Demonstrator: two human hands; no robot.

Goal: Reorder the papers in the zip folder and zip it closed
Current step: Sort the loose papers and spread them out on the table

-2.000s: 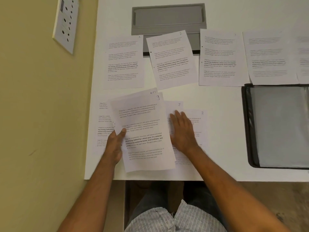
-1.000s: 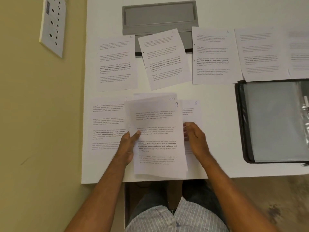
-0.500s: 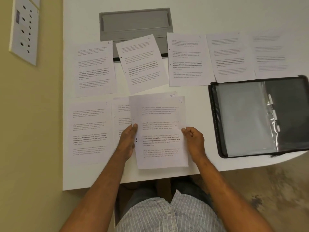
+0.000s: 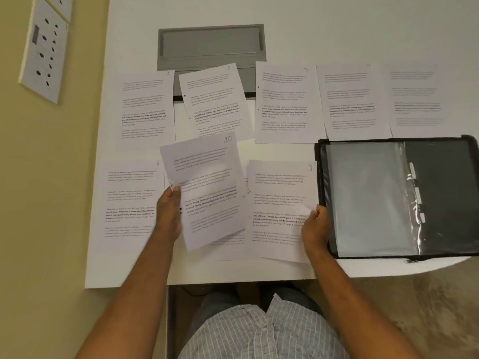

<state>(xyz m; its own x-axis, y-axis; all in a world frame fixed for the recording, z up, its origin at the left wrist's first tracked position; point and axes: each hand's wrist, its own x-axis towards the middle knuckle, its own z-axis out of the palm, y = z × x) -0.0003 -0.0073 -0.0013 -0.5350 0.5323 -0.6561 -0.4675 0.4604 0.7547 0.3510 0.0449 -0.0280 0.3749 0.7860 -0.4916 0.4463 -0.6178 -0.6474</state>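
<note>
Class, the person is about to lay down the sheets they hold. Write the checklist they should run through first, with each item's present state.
1. Left hand has a firm hold on the sheet marked 10: ok, thumb pinches its left edge.
2. Right hand holds the sheet marked 9: ok, gripped at its right edge.
3. Sheets 9 and 10 are separated: ok, one in each hand.
4. Sheets 7 and 8 are findable: cannot tell, sheets under the held ones show no number.
5. Zip folder lies open and ready: ok, its clear sleeves are exposed.
6. Top row reads in order: cannot tell, only 2 and 3 are legible.
</note>
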